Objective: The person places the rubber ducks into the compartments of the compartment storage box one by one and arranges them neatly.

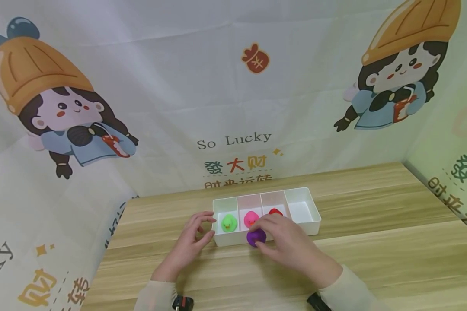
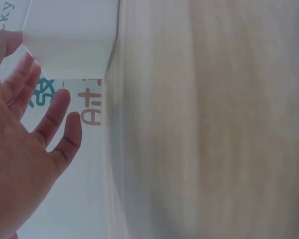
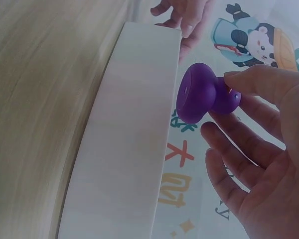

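Observation:
A white divided box [image 1: 225,239] stands on the table. A green toy duck [image 1: 229,223] sits in its leftmost compartment, a pink toy duck [image 1: 251,219] in the one beside it. To their right a red toy [image 1: 275,211] shows only its top; my right hand [image 1: 292,242] hides the rest. That hand pinches a purple toy duck [image 3: 204,94] by its narrower end, raised near the box's front wall, with its broad flat base turned outward. With thumb and fingertips spread, my left hand [image 1: 188,244] touches the box's left end.
The wood-grain table [image 1: 373,250] extends around the box on both sides and in front. Behind it hangs a printed cloth [image 1: 171,86] with cartoon figures and lettering, which also covers the sides. The box's rightmost compartment [image 1: 300,211] shows its white floor.

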`<state>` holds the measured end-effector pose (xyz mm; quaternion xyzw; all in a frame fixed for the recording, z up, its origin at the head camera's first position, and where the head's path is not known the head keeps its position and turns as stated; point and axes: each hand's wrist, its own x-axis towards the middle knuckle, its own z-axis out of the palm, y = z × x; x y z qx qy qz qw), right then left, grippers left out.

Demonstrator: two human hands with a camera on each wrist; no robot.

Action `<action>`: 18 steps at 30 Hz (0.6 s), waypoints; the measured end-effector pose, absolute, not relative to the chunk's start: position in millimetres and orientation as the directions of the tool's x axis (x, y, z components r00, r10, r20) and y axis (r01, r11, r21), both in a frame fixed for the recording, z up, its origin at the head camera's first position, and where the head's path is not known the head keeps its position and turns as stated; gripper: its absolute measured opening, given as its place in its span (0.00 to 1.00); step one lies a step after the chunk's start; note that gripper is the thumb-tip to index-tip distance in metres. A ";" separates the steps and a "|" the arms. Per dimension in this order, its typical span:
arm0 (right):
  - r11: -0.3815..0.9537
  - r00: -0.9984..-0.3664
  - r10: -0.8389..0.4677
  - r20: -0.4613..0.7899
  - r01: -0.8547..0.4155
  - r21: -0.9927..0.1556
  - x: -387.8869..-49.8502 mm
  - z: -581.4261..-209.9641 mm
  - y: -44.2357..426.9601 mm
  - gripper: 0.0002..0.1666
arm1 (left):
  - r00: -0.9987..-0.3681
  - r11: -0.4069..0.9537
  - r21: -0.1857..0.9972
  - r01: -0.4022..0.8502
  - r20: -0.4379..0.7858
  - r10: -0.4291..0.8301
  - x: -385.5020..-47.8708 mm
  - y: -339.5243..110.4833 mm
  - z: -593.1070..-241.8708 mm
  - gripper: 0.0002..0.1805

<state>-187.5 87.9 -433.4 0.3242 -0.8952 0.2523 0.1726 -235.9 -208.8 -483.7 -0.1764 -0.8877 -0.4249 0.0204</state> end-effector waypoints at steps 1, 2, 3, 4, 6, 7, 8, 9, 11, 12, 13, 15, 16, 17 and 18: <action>0.663 -0.732 -0.491 0.473 -0.666 -0.342 -187.5 -433.0 88.4 0.16 | -0.938 0.577 0.748 0.327 0.183 0.295 -235.7 -208.9 -483.6 0.15; 0.663 -0.733 -0.489 0.473 -0.664 -0.344 -187.5 -432.6 88.9 0.16 | -0.938 0.577 0.749 0.326 0.182 0.294 -235.6 -208.8 -483.5 0.15; 0.664 -0.734 -0.488 0.473 -0.663 -0.345 -187.5 -432.1 89.4 0.15 | -0.938 0.576 0.750 0.325 0.182 0.294 -235.5 -208.8 -483.4 0.15; 0.664 -0.734 -0.486 0.474 -0.663 -0.346 -187.5 -431.7 90.1 0.15 | -0.938 0.575 0.751 0.325 0.181 0.294 -235.6 -208.7 -483.5 0.15; 0.664 -0.737 -0.482 0.473 -0.660 -0.352 -187.8 -430.7 91.7 0.15 | -0.936 0.568 0.754 0.331 0.186 0.299 -236.1 -208.9 -484.2 0.15; 0.664 -0.739 -0.480 0.473 -0.658 -0.354 -188.0 -430.1 92.5 0.15 | -0.935 0.565 0.754 0.334 0.188 0.302 -236.3 -209.1 -484.4 0.15; 0.663 -0.737 -0.480 0.475 -0.660 -0.354 -188.2 -429.5 93.3 0.15 | -0.933 0.562 0.755 0.337 0.190 0.304 -236.5 -209.2 -484.7 0.15; 0.663 -0.736 -0.479 0.477 -0.660 -0.352 -188.6 -429.1 94.2 0.15 | -0.933 0.560 0.756 0.339 0.192 0.306 -236.8 -209.3 -485.0 0.15; 0.665 -0.736 -0.477 0.481 -0.660 -0.350 -189.3 -427.8 96.3 0.16 | -0.933 0.560 0.756 0.338 0.191 0.306 -237.1 -209.5 -485.4 0.15; 0.664 -0.735 -0.476 0.483 -0.661 -0.351 -189.5 -427.0 97.5 0.16 | -0.933 0.560 0.757 0.336 0.189 0.305 -237.1 -209.3 -485.3 0.15; 0.661 -0.732 -0.475 0.488 -0.663 -0.352 -189.8 -426.3 98.4 0.16 | -0.935 0.561 0.758 0.333 0.185 0.304 -236.8 -209.3 -485.1 0.15; 0.661 -0.735 -0.469 0.491 -0.660 -0.357 -190.1 -424.7 100.5 0.16 | -0.936 0.560 0.761 0.328 0.181 0.302 -236.4 -209.4 -485.0 0.15; 0.662 -0.737 -0.465 0.490 -0.657 -0.361 -190.2 -423.9 101.5 0.16 | -0.937 0.559 0.762 0.326 0.179 0.301 -236.2 -209.4 -485.0 0.15; 0.661 -0.741 -0.461 0.489 -0.654 -0.368 -190.3 -423.2 102.4 0.16 | -0.937 0.558 0.764 0.325 0.178 0.302 -236.1 -209.4 -484.8 0.15; 0.661 -0.745 -0.457 0.486 -0.650 -0.374 -190.5 -422.8 103.2 0.16 | -0.936 0.557 0.765 0.325 0.178 0.303 -235.9 -209.4 -484.7 0.15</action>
